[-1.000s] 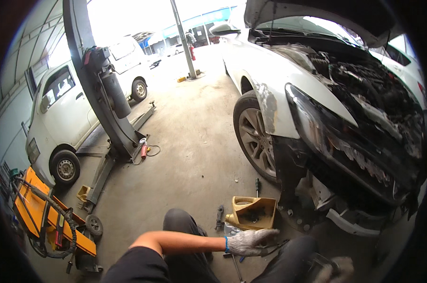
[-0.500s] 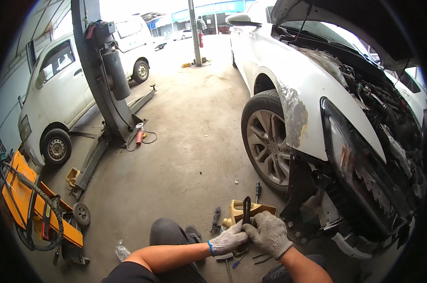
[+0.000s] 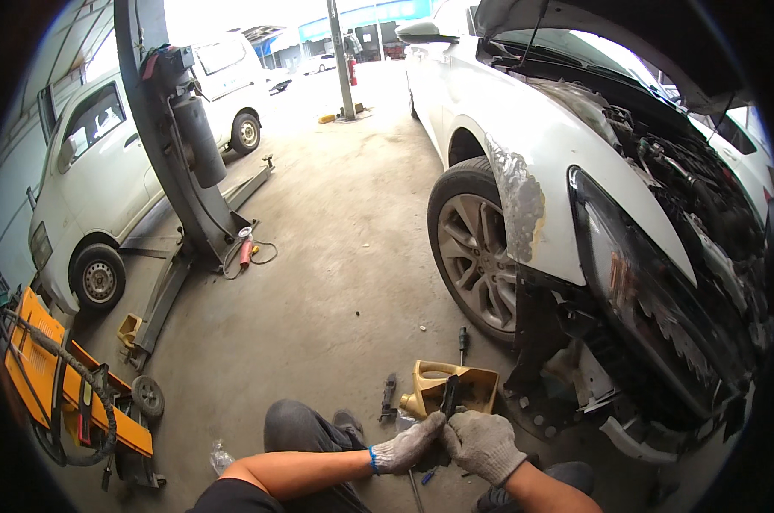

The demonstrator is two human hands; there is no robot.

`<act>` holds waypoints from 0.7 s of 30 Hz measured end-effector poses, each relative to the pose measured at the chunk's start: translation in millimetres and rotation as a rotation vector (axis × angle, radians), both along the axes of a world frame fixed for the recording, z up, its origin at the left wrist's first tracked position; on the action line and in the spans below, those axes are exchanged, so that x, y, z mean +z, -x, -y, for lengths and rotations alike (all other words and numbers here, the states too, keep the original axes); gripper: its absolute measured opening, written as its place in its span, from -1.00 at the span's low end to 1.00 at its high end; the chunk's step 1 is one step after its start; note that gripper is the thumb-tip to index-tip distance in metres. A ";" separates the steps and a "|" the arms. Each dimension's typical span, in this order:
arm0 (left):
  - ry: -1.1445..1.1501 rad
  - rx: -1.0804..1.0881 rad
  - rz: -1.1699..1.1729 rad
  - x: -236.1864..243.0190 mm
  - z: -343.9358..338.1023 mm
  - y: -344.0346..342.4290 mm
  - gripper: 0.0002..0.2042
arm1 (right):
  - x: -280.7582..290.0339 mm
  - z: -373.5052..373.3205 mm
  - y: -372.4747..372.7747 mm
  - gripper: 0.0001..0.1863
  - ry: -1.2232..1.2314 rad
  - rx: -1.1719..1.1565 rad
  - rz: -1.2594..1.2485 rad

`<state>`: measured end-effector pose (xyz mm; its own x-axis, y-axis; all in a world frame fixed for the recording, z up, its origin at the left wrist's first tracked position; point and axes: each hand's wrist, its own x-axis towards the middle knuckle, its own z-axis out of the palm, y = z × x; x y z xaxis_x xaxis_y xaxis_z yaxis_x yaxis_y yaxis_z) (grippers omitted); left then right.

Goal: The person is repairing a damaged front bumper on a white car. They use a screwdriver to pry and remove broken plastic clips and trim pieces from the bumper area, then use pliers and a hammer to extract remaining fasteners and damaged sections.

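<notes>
Both my hands wear knitted work gloves and close around a dark, elongated part [image 3: 452, 392] held upright in front of my knees. My left hand [image 3: 408, 446] grips it from the left, and my right hand [image 3: 482, 445] is wrapped at its lower end. Just behind them sits a cut-open yellow plastic jug [image 3: 422, 385]. A screwdriver [image 3: 462, 342] stands out beyond the jug, and a small dark part [image 3: 388, 395] lies on the floor to its left. A blue-handled tool [image 3: 427, 478] shows below my hands, partly hidden.
A white car [image 3: 528, 111] with raised hood and exposed front end stands at the right. A lift post [image 3: 175, 192], a white van [image 3: 92, 197] and an orange wheeled machine [image 3: 32, 359] are at the left. A red air tool [image 3: 247, 252] lies beside the post.
Since a second ago my hands have come together on the dark part, the right rising from the lower right. Over the last half second both, with the part, have lowered slightly.
</notes>
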<state>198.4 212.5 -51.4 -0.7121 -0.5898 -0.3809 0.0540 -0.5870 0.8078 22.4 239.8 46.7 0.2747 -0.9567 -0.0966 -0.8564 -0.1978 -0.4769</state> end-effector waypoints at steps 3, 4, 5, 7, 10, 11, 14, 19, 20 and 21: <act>-0.003 0.155 0.001 22.6 -7.7 16.1 -0.38 | -7.5 -6.7 -1.0 -0.63 0.090 -0.046 -0.035; 0.010 0.163 -0.022 32.1 -6.6 18.2 -0.34 | -8.6 -7.3 -1.9 -0.65 0.095 -0.060 -0.050; -0.065 0.147 -0.008 33.6 -4.4 18.4 -0.38 | -8.7 -7.9 -2.8 -0.67 0.100 -0.073 -0.065; -0.215 0.116 0.026 35.6 -0.6 14.2 -0.44 | -6.7 -10.2 -5.7 -0.71 0.137 -0.080 -0.036; -0.064 0.052 0.085 51.1 -1.2 6.4 -0.46 | -6.7 -10.7 -11.5 -0.75 0.143 -0.067 -0.035; -0.049 0.061 0.103 50.3 -1.8 5.7 -0.47 | -7.1 -10.3 -13.1 -0.75 0.138 -0.059 -0.045; -0.058 0.091 0.119 56.4 -4.4 11.9 -0.49 | -10.0 -12.6 -10.6 -0.72 0.168 -0.047 -0.055; 0.071 0.060 0.171 46.8 0.1 22.5 -0.52 | -20.0 -11.9 1.8 -0.79 0.413 -0.043 -0.026; 0.109 0.106 0.098 3.4 -0.6 5.1 -0.52 | -27.4 -12.6 -10.9 -0.81 0.471 -0.026 0.010; -0.075 0.127 0.009 13.5 -9.5 10.4 -0.50 | -37.7 -15.4 -13.3 -0.82 0.431 -0.022 -0.056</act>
<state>187.9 222.0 -37.9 -0.6303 -0.6444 -0.4331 0.1248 -0.6346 0.7627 35.7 255.2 9.1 0.2593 -0.9185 0.2986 -0.8848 -0.3499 -0.3078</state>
